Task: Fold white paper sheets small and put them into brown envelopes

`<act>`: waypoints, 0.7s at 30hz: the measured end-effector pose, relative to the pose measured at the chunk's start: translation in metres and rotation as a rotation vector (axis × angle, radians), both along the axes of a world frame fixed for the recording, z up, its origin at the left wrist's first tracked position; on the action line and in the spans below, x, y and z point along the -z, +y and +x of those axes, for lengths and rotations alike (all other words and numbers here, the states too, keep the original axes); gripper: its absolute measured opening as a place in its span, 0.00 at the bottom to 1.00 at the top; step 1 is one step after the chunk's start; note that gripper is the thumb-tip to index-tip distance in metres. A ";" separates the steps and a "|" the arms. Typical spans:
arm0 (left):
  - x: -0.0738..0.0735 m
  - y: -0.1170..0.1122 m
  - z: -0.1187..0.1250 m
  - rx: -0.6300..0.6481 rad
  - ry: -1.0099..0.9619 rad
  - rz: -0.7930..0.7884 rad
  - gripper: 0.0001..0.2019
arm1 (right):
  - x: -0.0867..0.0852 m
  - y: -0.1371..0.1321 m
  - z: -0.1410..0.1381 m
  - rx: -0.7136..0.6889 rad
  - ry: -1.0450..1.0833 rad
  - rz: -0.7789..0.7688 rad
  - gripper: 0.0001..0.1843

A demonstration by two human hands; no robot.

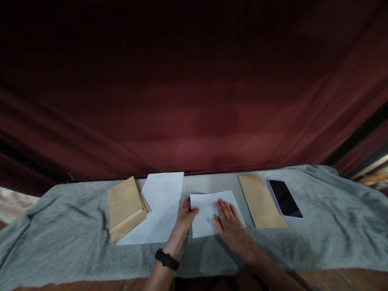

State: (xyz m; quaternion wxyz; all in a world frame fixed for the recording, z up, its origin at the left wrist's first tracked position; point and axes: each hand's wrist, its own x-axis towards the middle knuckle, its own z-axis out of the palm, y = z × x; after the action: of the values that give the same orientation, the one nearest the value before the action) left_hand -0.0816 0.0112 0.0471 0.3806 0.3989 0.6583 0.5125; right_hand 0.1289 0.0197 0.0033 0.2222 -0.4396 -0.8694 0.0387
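Observation:
A white sheet of paper [203, 220] lies in front of me on the grey cloth, smaller than the white paper beside it and apparently folded. At its left edge my left hand [184, 216] is closed, with the thumb on top of the paper; the undersides of the fingers are hidden. My right hand [228, 226] presses flat on the right half of the sheet, fingers stretched out. Larger white paper [163, 206] lies to the left of my left hand. Right of the folded sheet rests a single brown envelope [262, 202].
A stack of brown envelopes [124, 202] overlaps the large paper at the left. A phone [285, 198] with a dark screen lies at the right. Grey cloth [75, 226] covers the narrow surface, and a dark red curtain [194, 121] hangs behind it.

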 end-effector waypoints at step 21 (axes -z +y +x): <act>-0.015 -0.006 0.057 0.134 -0.880 -0.092 0.39 | -0.075 0.016 -0.008 0.189 1.719 -1.020 0.32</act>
State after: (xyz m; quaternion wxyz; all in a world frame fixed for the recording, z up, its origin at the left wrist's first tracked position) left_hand -0.0247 0.0048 0.0621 0.6742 0.1673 0.4284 0.5778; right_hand 0.1204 0.0357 0.0786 0.5618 -0.3723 -0.2551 0.6934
